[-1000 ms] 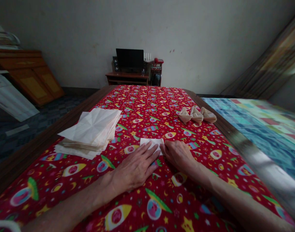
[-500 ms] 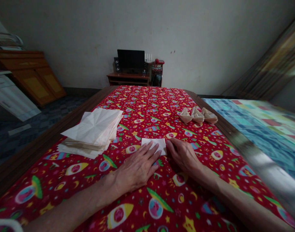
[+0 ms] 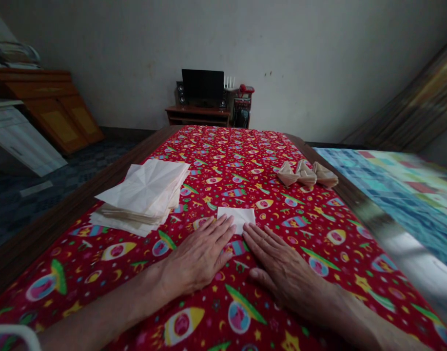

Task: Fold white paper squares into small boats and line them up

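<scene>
A small folded piece of white paper (image 3: 238,215) lies flat on the red patterned tablecloth (image 3: 230,165) in front of me. My left hand (image 3: 203,251) rests palm down with its fingers stretched out, the fingertips on the paper's left part. Palm down as well, my right hand (image 3: 281,263) has its straight fingers at the paper's lower right corner, the thumb out to the side. To the left sits a stack of creased white paper sheets (image 3: 150,187). Three folded paper pieces (image 3: 305,174) stand in a row at the right.
Dark wooden table edges (image 3: 113,195) run along both sides of the cloth. A bed with a patterned cover (image 3: 384,185) is on the right. At the far wall stand a monitor (image 3: 203,87) on a desk and a red telephone (image 3: 247,88). Wooden cabinets (image 3: 55,112) are at the left.
My right hand has gone from closed fingers at the paper's right edge to lying flat with fingers stretched, nearer to me. The left hand stays on the paper. The view has shifted slightly.
</scene>
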Motion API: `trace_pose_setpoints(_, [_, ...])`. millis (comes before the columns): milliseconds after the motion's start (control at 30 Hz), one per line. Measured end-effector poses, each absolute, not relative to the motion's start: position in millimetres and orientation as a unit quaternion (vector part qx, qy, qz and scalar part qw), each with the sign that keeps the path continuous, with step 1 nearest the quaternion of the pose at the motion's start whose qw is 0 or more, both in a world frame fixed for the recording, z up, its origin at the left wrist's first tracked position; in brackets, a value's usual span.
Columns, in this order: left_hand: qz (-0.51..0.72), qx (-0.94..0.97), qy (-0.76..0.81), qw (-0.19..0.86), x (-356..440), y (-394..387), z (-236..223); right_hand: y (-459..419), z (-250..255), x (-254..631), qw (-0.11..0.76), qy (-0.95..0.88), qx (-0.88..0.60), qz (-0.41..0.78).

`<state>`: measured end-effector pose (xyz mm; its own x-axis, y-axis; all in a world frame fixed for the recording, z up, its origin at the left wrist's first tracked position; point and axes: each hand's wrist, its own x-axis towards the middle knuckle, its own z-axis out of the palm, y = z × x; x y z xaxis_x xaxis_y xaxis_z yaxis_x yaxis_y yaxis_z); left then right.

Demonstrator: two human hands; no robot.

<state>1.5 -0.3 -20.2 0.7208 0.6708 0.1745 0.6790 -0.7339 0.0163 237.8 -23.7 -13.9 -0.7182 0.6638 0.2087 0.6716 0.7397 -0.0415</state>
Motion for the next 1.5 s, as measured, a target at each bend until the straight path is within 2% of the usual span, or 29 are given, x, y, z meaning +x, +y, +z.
trace_pose_setpoints(233, [-0.082, -0.923, -0.374, 0.037, -18.6, -5.3, -20.7, -23.3, -12.0, 240.9, 0.113, -0.921, -0.372, -0.02])
trace_pose_setpoints(800, [-0.083, -0.916, -0.393, 0.017, 3.3, 29.5, -21.5, 25.1, -28.5, 232.7, 0.143, -0.909, -0.388, -0.042])
trace_pose_setpoints(1000, [-0.073, -0.905, -0.417, 0.031, -6.5, 21.6, -17.4, 9.4, -25.0, 232.3, 0.129, -0.904, -0.405, -0.053])
trace_pose_setpoints(1267, [-0.081, -0.932, -0.352, 0.01, -2.6, 3.8, -13.2, -17.5, -15.7, 227.0, 0.103, -0.928, -0.358, 0.017])
trace_pose_setpoints(1500, [-0.088, -0.933, -0.349, 0.009, -20.1, -4.7, -14.5, -20.7, -16.0, 241.3, 0.118, -0.917, -0.381, -0.016])
